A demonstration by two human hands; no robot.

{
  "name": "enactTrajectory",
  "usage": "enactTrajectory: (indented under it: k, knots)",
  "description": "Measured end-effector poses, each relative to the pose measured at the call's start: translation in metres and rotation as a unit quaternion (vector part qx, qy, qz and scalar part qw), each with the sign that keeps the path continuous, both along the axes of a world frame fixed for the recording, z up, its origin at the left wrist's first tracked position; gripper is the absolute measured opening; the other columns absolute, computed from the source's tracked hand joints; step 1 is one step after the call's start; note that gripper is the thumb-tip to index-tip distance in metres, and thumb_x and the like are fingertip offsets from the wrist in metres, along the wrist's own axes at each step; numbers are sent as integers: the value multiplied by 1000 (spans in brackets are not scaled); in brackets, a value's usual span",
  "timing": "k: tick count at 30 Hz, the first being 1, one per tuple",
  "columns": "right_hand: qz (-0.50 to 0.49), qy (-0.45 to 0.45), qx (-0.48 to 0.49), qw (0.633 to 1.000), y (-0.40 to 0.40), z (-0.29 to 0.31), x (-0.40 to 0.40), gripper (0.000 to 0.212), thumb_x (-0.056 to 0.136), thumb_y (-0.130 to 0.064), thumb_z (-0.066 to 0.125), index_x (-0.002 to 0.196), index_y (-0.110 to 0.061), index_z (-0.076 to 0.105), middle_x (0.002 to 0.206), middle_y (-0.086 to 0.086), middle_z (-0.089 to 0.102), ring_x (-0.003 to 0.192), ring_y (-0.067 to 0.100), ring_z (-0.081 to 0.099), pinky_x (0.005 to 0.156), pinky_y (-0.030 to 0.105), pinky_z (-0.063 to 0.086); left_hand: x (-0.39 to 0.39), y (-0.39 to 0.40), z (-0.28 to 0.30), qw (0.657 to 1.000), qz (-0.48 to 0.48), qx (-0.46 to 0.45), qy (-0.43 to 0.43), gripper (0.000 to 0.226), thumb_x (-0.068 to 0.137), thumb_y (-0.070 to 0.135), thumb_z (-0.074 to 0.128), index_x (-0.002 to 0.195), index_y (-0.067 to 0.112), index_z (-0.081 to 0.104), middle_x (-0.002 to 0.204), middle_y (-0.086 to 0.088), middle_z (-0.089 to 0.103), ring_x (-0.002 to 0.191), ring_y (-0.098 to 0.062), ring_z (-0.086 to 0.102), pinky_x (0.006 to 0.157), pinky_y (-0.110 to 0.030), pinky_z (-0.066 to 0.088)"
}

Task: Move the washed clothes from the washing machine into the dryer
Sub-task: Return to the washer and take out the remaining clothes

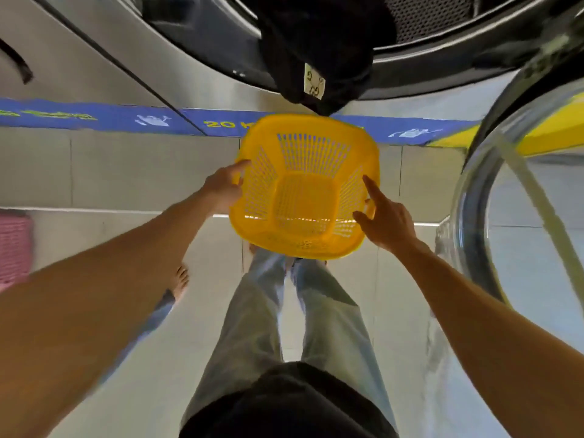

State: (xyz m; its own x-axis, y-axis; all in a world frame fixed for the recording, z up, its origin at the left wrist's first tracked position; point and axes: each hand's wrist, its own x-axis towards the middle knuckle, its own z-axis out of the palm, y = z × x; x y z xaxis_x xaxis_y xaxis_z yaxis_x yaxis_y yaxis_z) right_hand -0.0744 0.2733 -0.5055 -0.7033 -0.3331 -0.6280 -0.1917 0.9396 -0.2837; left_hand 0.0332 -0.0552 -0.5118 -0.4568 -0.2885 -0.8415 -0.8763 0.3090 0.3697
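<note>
A yellow slatted laundry basket (305, 188) sits empty below the washing machine's round opening (426, 30). A dark garment (316, 49) with a white label hangs out over the opening's lower rim, just above the basket's far edge. My left hand (224, 188) grips the basket's left rim. My right hand (384, 216) rests against the right rim with the index finger stretched out; its thumb seems hooked on the rim. The machine's glass door (518, 200) stands swung out at the right.
A steel machine front (104, 58) with a blue sticker band (126, 118) runs across the top. A pink basket (14, 248) sits at the left edge. My legs in pale jeans and a bare foot stand on the tiled floor.
</note>
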Motion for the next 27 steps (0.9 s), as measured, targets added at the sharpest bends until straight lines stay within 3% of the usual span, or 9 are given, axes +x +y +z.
enactTrajectory:
  k: [2, 4, 7, 10, 12, 14, 18, 24, 27]
  knots:
    - [-1, 8, -1, 1000, -4, -18, -5, 82, 94, -42, 60, 157, -40, 7, 134, 13, 64, 114, 42, 62, 97, 48, 49, -1, -12, -39, 1000, -9, -4, 7, 77, 74, 15, 52, 143, 47, 37, 133, -6, 61, 116, -33, 61, 98, -47, 51]
    - [-13, 17, 0, 1000, -7, -40, -9, 82, 94, -37, 61, 157, -42, 9, 133, 12, 65, 113, 41, 63, 96, 47, 50, -5, -7, -42, 1000, -19, -10, 13, 78, 73, 19, 54, 144, 46, 35, 137, -6, 59, 121, -33, 59, 100, -47, 50]
    - [-49, 29, -1, 998, -14, -71, -17, 81, 91, -23, 61, 155, -43, 17, 129, 10, 66, 111, 40, 63, 93, 42, 50, -9, 1, -59, 998, -51, -26, 26, 73, 83, 13, 61, 148, 34, 35, 140, -8, 54, 127, -31, 53, 106, -38, 43]
    - [-61, 39, -9, 997, -19, -90, -25, 79, 88, -17, 60, 154, -43, 23, 132, 7, 65, 113, 38, 63, 97, 41, 48, -12, 2, -79, 999, -26, -22, 41, 79, 74, 19, 60, 147, 38, 36, 134, -6, 61, 122, -27, 59, 104, -41, 46]
    - [-68, 44, -8, 997, -20, -98, -30, 79, 87, -16, 58, 153, -44, 26, 135, 5, 64, 114, 38, 62, 98, 41, 48, -12, 1, -91, 998, -13, -31, 46, 76, 80, 12, 61, 146, 40, 36, 131, -3, 63, 119, -24, 60, 101, -37, 48]
    - [-80, 47, -14, 996, -21, -103, -33, 78, 86, -16, 57, 152, -45, 27, 133, 6, 65, 113, 37, 63, 98, 42, 48, -17, 3, -91, 997, -10, -41, 59, 74, 82, 13, 60, 147, 40, 36, 131, -1, 63, 120, -23, 59, 99, -33, 46]
    - [-76, 43, -19, 996, -17, -112, -39, 74, 89, -19, 57, 152, -43, 27, 130, 10, 66, 111, 37, 64, 97, 44, 49, -24, 9, -93, 995, -13, -27, 90, 81, 67, 30, 52, 147, 38, 36, 132, -5, 62, 120, -25, 58, 104, -42, 45]
    - [-47, 27, -5, 999, -11, -108, -45, 70, 94, -14, 53, 154, -37, 27, 132, 17, 62, 112, 40, 61, 96, 44, 48, -29, 14, -93, 996, -50, -44, 62, 80, 82, 11, 60, 149, 42, 29, 148, -5, 48, 131, -30, 50, 104, -41, 45]
    - [-115, 107, -75, 985, -15, -88, -49, 66, 91, -11, 54, 151, -31, 37, 129, 15, 64, 112, 35, 62, 98, 43, 48, -39, 20, -75, 993, -44, -80, 73, 76, 87, 15, 60, 152, 35, 27, 153, -8, 41, 134, -32, 45, 106, -40, 41]
